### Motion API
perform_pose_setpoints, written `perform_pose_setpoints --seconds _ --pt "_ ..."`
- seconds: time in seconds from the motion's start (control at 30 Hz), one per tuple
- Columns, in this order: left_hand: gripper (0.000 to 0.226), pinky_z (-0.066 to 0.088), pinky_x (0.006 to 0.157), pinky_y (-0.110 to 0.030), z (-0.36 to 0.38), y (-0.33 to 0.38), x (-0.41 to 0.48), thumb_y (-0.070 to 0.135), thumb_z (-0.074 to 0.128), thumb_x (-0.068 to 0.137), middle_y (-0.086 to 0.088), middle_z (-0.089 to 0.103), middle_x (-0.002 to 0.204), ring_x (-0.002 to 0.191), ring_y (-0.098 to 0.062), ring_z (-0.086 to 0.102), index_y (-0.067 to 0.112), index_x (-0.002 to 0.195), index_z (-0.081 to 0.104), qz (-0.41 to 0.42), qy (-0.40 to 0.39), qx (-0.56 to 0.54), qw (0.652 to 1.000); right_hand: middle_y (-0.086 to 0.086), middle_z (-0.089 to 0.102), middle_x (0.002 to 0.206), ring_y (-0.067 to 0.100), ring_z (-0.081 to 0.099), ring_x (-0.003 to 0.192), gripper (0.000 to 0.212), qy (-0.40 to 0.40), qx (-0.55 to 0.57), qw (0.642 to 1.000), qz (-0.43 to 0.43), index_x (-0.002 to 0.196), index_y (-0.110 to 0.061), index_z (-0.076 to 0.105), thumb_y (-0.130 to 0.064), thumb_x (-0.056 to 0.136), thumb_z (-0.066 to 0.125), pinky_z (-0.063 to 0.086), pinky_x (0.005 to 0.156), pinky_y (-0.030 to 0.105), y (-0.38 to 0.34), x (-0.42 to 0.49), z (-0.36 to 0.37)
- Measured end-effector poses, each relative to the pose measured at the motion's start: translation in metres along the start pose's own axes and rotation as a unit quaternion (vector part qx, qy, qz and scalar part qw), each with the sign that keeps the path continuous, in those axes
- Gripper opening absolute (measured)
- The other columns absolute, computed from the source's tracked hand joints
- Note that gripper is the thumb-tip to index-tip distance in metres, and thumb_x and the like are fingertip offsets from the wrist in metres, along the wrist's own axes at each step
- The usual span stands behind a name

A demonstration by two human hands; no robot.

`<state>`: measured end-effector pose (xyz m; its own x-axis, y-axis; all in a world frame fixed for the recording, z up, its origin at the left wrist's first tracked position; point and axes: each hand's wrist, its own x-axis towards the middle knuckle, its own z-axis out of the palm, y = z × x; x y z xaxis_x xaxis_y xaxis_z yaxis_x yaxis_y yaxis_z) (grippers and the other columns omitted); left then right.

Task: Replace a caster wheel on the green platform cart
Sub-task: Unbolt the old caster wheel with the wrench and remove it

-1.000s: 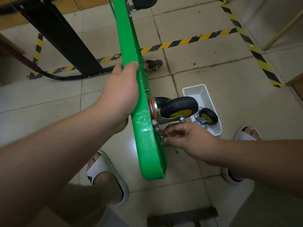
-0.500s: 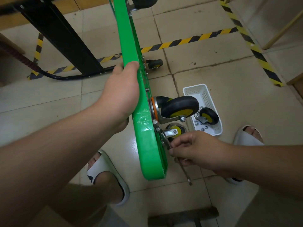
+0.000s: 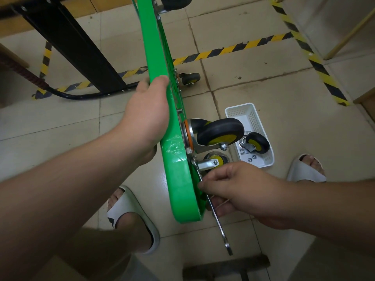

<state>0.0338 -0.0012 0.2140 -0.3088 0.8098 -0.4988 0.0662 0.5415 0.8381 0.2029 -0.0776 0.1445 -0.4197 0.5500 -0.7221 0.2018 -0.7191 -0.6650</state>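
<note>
The green platform cart (image 3: 178, 179) stands on its edge, running from the top of the view down to the centre. My left hand (image 3: 148, 116) grips its upper rim. A black and yellow caster wheel (image 3: 220, 132) is mounted on the underside, facing right. Below it a second, smaller caster (image 3: 213, 162) shows partly behind my right hand (image 3: 239, 187). That hand pinches a metal wrench (image 3: 220, 226) held against the caster plate at the cart's lower end; the wrench's free end points down toward the floor.
A white plastic basket (image 3: 251, 116) on the tiled floor holds a spare caster (image 3: 256, 142) and a few nuts. Another caster (image 3: 190, 78) sticks out farther up the cart. My feet in white slippers (image 3: 132, 211) flank the cart. Black table leg and hazard tape at the back.
My right hand has slid down from the caster plate toward the cart's lower end, and the wrench now shows below it. The left hand and the cart have stayed put.
</note>
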Motion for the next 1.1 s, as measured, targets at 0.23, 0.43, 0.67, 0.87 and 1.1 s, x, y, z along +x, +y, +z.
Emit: perform_pose_setpoints --seconds 0.23,0.43,0.67,0.87,1.1 --pt "0.043 0.058 0.088 -0.048 -0.001 -0.001 0.001 0.045 0.045 0.100 -0.004 0.067 0.118 0.096 -0.026 0.070 0.024 0.138 0.050 0.001 -0.005 0.003 1.000 0.015 0.077 0.095 0.019 0.071 0.078 0.015 0.011 -0.035 0.999 -0.026 0.101 -0.006 0.075 -0.018 0.092 0.072 0.062 0.070 0.030 0.008 0.009 -0.001" --pt "0.046 0.058 0.088 -0.048 -0.002 -0.002 0.004 0.048 0.044 0.099 -0.004 0.067 0.119 0.098 -0.026 0.070 0.025 0.139 0.048 0.002 -0.008 0.012 1.000 0.012 0.076 0.093 0.024 0.074 0.089 0.009 0.048 -0.099 0.992 -0.061 0.095 -0.014 0.076 -0.020 0.087 0.077 0.063 0.081 0.037 0.014 0.024 -0.010" --pt "0.045 0.057 0.090 -0.050 -0.001 -0.002 0.003 0.047 0.045 0.099 -0.004 0.068 0.119 0.098 -0.027 0.070 0.025 0.137 0.050 0.009 -0.004 0.009 1.000 -0.002 0.077 0.096 0.011 0.072 0.089 0.015 0.075 -0.141 0.980 -0.119 0.100 -0.020 0.078 -0.018 0.085 0.079 0.051 0.071 0.009 0.013 0.039 -0.018" --pt "0.043 0.057 0.087 -0.044 -0.001 0.002 0.000 0.044 0.044 0.102 -0.003 0.065 0.117 0.097 -0.025 0.067 0.023 0.139 0.049 -0.001 0.000 0.003 1.000 -0.005 0.078 0.100 0.006 0.072 0.094 0.021 0.073 -0.138 0.979 -0.129 0.108 -0.017 0.078 -0.015 0.087 0.077 0.051 0.077 0.009 0.011 0.043 -0.017" --pt "0.044 0.057 0.090 -0.050 -0.002 0.000 0.003 0.046 0.045 0.100 -0.004 0.067 0.119 0.098 -0.027 0.069 0.025 0.137 0.050 0.000 -0.001 0.002 1.000 -0.004 0.078 0.090 0.010 0.073 0.087 0.008 0.083 -0.146 0.983 -0.071 0.094 -0.024 0.078 -0.021 0.086 0.079 0.058 0.082 0.024 0.020 0.032 -0.017"
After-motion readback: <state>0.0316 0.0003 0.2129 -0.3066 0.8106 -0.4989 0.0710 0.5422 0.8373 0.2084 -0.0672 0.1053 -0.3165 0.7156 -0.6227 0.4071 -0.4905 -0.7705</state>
